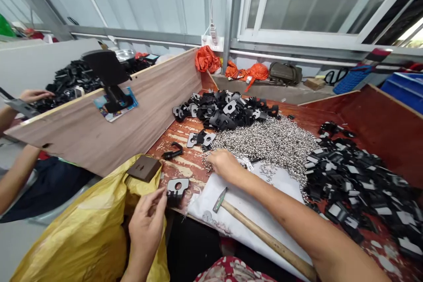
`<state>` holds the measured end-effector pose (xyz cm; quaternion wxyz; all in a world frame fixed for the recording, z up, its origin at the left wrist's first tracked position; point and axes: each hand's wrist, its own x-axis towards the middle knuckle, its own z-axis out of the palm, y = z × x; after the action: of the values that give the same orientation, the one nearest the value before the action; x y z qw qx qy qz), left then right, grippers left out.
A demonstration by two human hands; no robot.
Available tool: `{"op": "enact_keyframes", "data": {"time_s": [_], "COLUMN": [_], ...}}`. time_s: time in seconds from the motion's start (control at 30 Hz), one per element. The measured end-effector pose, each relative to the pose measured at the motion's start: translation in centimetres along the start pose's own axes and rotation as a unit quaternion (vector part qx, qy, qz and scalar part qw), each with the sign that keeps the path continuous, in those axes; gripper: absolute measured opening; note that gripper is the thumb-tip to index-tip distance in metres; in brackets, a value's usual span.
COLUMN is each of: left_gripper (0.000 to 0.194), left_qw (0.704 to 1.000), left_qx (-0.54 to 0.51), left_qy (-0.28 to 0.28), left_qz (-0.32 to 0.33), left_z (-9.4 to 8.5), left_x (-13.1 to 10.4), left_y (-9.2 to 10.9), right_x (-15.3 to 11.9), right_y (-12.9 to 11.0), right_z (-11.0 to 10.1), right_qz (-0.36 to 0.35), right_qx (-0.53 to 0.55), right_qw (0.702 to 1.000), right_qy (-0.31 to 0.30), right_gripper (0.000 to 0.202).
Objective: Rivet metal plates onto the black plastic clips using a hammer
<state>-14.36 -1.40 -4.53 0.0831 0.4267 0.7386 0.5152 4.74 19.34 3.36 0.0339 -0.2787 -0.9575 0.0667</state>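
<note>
A black plastic part with a light grey, holed plate [178, 185] is at the table's front edge. At its left side is my left hand [147, 222], its curled fingertips on the part's edge. My right hand [226, 166] reaches across a white cloth bag [251, 198] to the near left rim of a heap of small shiny metal pins [264, 141]. Its fingers are closed and point down; whatever they pinch is hidden. Under my right forearm a hammer [261, 229] with a wooden handle lies on the bag.
Black parts with grey plates [221, 110] are heaped behind the pins. More black pieces [360, 180] cover the right side. A wooden partition [132, 119] stands left, above a yellow sack [89, 216] and brown block [144, 168]. Beyond it shows another person's hand [35, 95].
</note>
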Motion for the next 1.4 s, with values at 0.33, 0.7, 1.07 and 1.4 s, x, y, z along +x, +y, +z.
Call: {"op": "enact_keyframes", "data": {"time_s": [0.33,0.7,1.07,1.4], "left_gripper": [0.037,0.049,0.036,0.038], "left_qw": [0.986,0.983,0.938,0.921], "left_qx": [-0.103,0.151,0.188,0.181], "left_qy": [-0.019,0.040,-0.201,-0.291], "left_qz": [-0.128,0.096,0.211,0.184], "left_z": [0.2,0.6,7.6,6.3], "left_x": [-1.6,-2.4,-4.5,-0.6], "left_y": [0.5,2.7,5.8,3.8], "right_x": [10.9,0.4,-4.6,-10.1], "right_y": [-1.2,2.6,1.8,0.0], "right_z": [4.3,1.9,2.6,2.4], "right_qz": [-0.002,0.123,0.194,0.047], "right_qx": [0.146,0.608,0.662,0.308], "right_qw": [0.989,0.784,0.723,0.950], "right_qy": [-0.037,-0.026,0.042,0.018], "right_gripper": [0.014,0.012,0.023,0.021]}}
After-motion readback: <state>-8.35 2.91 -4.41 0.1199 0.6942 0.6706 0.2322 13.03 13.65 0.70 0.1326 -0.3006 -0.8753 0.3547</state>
